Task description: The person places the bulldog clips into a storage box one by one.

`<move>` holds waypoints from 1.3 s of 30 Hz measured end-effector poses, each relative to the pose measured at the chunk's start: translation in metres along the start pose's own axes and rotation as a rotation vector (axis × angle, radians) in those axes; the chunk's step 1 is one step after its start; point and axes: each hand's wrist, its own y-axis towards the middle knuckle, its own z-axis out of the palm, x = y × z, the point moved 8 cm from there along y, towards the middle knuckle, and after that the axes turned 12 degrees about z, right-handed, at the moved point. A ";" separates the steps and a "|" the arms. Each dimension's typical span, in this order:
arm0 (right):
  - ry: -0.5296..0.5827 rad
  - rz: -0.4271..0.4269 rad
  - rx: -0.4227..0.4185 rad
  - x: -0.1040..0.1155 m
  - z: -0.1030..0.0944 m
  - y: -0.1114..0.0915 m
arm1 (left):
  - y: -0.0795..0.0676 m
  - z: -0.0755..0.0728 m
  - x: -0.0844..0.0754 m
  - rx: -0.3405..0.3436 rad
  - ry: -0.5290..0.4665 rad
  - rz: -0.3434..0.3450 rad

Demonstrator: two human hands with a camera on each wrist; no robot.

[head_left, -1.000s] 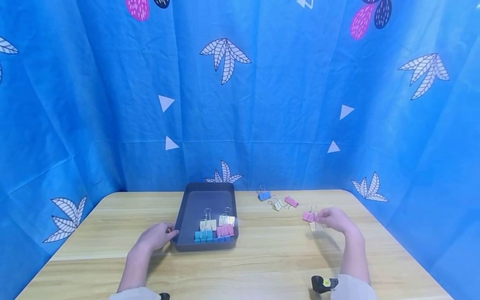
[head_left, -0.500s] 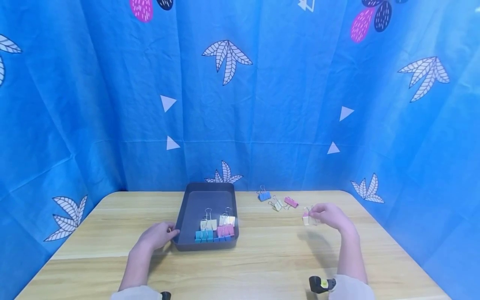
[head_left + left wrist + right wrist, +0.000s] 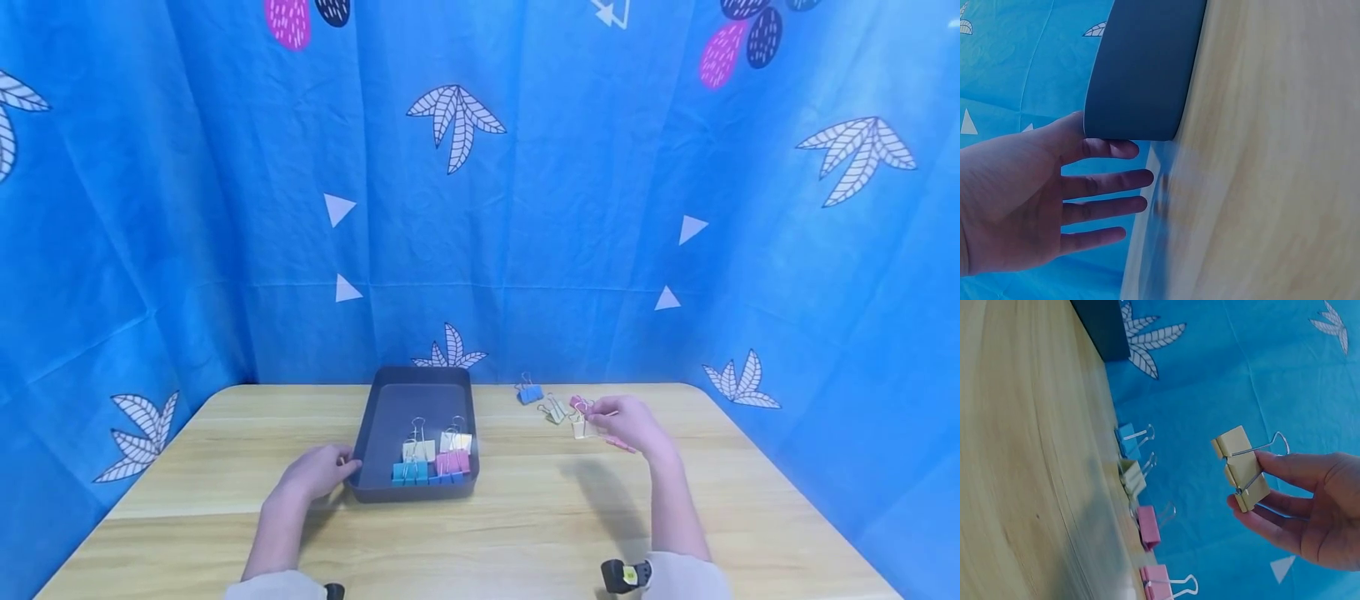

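Observation:
In the head view my left hand (image 3: pixel 318 471) is at the left side of a dark grey tray (image 3: pixel 363 442). Its thumb lies over the rim and its index finger is against the outside. The left wrist view shows the other fingers spread and straight below the tray's wall (image 3: pixel 1141 75). My right hand (image 3: pixel 626 423) pinches a pale yellow binder clip (image 3: pixel 1244 472) between thumb and fingers, raised above the table. Near it on the table lie a pink binder clip (image 3: pixel 1149 526) and another pink binder clip (image 3: pixel 1157 581), partly hidden by the hand in the head view.
Several binder clips, among them a teal clip (image 3: pixel 409 473) and a pink clip (image 3: pixel 453 462), stand in the tray's near end. A blue clip (image 3: pixel 529 393) and a pale yellow-green clip (image 3: pixel 556 411) lie at the table's back. A blue curtain (image 3: pixel 480 208) hangs behind.
My right hand has lifted the yellow binder clip from beside the pink one and carried it leftward, toward the other clips. The left hand stays at the tray.

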 end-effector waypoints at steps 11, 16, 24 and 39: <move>0.074 -0.074 -0.014 0.019 0.013 0.008 | 0.000 0.000 -0.001 -0.021 0.008 0.018; 0.059 -0.110 -0.012 0.026 0.017 0.012 | 0.000 0.001 0.001 -0.013 -0.002 0.001; 0.028 -0.110 -0.018 0.038 0.024 0.016 | 0.000 0.000 0.000 -0.014 0.001 0.006; 0.072 -0.078 0.001 0.057 0.046 0.024 | -0.001 -0.001 -0.001 -0.014 -0.001 -0.002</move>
